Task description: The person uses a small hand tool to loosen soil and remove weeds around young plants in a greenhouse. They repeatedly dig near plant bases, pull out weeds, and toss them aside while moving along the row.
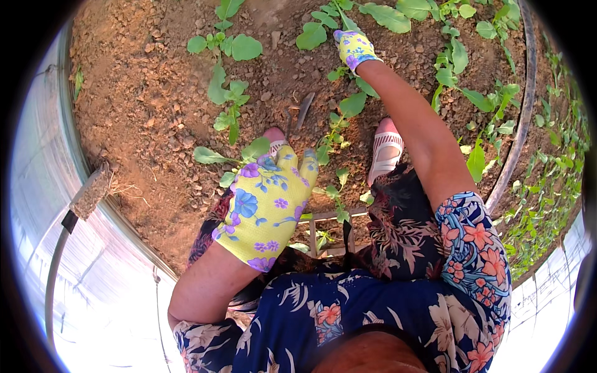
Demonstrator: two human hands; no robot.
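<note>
My left hand (268, 205), in a yellow floral glove, is in front of my left knee. Its fingers curl around a small hand hoe whose handle they hide. The thin shank and dark metal blade (305, 110) show beyond the fingertips, over the soil. My right hand (355, 50), gloved alike, reaches far forward to a leafy seedling (347, 21) in the row. Its fingers bend down at the leaf's base, and the back of the hand hides whether they grip it. More broad-leaved seedlings (352, 105) grow between my feet.
My two shoes (386, 149) stand on the soil among the seedlings. A dark irrigation hose (524, 107) curves along the right, with dense greenery (545, 196) beyond. Plastic sheeting (51, 140) borders the left, beside a dirt-caked block (91, 192) on a rod. A low stool frame (331, 217) is beneath me.
</note>
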